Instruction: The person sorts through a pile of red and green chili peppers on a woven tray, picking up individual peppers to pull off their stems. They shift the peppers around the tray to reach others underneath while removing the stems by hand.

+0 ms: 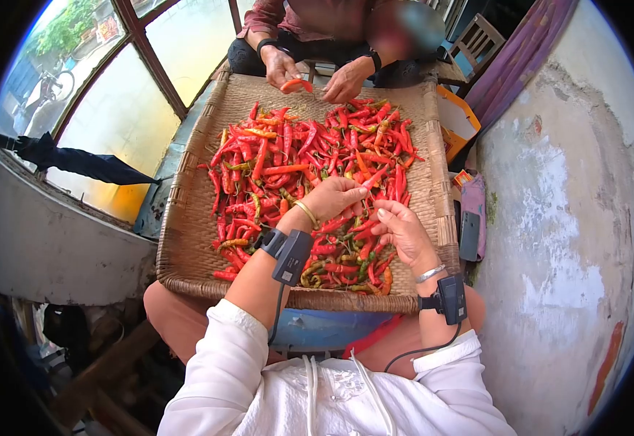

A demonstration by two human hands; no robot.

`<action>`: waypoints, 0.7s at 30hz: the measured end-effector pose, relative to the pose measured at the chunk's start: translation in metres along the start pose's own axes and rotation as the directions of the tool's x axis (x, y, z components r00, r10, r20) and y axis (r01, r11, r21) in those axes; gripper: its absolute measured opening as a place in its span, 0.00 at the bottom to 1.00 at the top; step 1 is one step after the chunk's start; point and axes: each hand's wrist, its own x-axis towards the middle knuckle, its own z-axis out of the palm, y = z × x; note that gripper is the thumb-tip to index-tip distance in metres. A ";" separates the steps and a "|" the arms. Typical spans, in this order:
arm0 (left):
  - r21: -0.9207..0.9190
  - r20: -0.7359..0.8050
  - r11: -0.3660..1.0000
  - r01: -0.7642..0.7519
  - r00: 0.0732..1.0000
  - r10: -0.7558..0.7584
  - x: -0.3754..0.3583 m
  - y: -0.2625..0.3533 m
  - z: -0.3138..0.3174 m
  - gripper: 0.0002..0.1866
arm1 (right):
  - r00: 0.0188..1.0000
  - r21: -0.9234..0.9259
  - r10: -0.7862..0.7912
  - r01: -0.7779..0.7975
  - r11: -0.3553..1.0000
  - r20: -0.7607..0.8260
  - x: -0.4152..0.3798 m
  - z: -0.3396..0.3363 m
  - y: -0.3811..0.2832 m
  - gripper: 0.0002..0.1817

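Observation:
A red chili pepper (376, 177) is pinched between the thumb and fingers of my left hand (337, 198), its tip pointing up and to the right. Just right of it, my right hand (402, 229) has thumb and forefinger pressed together; whatever lies between them is too small to make out. Both hands are over a heap of chili peppers (280, 156), mostly red with some orange and green ones. The heap lies in a large woven tray (197, 207) in front of me.
Across the tray, another person's hands (342, 81) hold an orange-red chili (296, 85). A folded dark umbrella (84, 160) is by the window at left. A phone (469, 236) and a yellow box (458, 120) stand at right, along a peeling wall (549, 218).

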 end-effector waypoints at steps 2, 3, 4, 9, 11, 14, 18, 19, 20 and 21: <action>0.047 0.075 0.999 0.015 0.997 -0.019 -0.001 0.002 0.001 0.13 | 1.000 0.007 -0.011 0.011 1.000 -0.014 0.003 -0.005 0.002 0.13; -0.043 -0.006 0.999 0.022 1.000 -0.022 0.001 0.003 -0.002 0.12 | 0.999 0.008 -0.021 0.021 1.000 -0.024 0.003 -0.007 0.005 0.12; -0.136 -0.086 0.990 0.026 0.996 -0.037 0.002 0.002 -0.006 0.12 | 0.999 0.011 -0.009 0.009 1.000 -0.031 0.003 -0.009 0.007 0.12; -0.649 -0.385 0.722 -0.242 0.922 -0.037 0.015 -0.017 -0.023 0.38 | 0.990 0.136 -0.072 0.088 0.987 -0.118 0.007 -0.012 0.009 0.11; -0.257 -0.289 0.964 -0.062 0.957 -0.016 0.018 -0.031 -0.023 0.28 | 0.988 0.153 -0.084 0.104 0.983 -0.131 0.009 -0.013 0.008 0.10; 0.268 -0.250 0.963 0.002 0.966 0.067 0.011 -0.033 -0.003 0.15 | 0.985 0.151 -0.080 0.103 0.983 -0.151 0.007 -0.013 0.010 0.10; 0.846 -0.075 0.531 -0.053 0.973 0.216 0.012 -0.046 0.010 0.13 | 0.989 0.151 -0.068 0.088 0.985 -0.134 0.009 -0.014 0.009 0.09; 0.887 -0.061 0.461 -0.028 0.982 0.178 0.011 -0.044 0.013 0.13 | 0.990 0.142 -0.054 0.072 0.987 -0.128 0.008 -0.013 0.009 0.09; 0.923 -0.050 0.386 -0.007 0.989 0.138 0.009 -0.042 0.016 0.13 | 0.992 0.134 -0.039 0.056 0.989 -0.121 0.008 -0.013 0.010 0.09; 0.935 -0.043 0.354 -0.010 0.989 0.141 0.006 -0.040 0.018 0.13 | 0.992 0.132 -0.035 0.051 0.990 -0.121 0.008 -0.013 0.010 0.09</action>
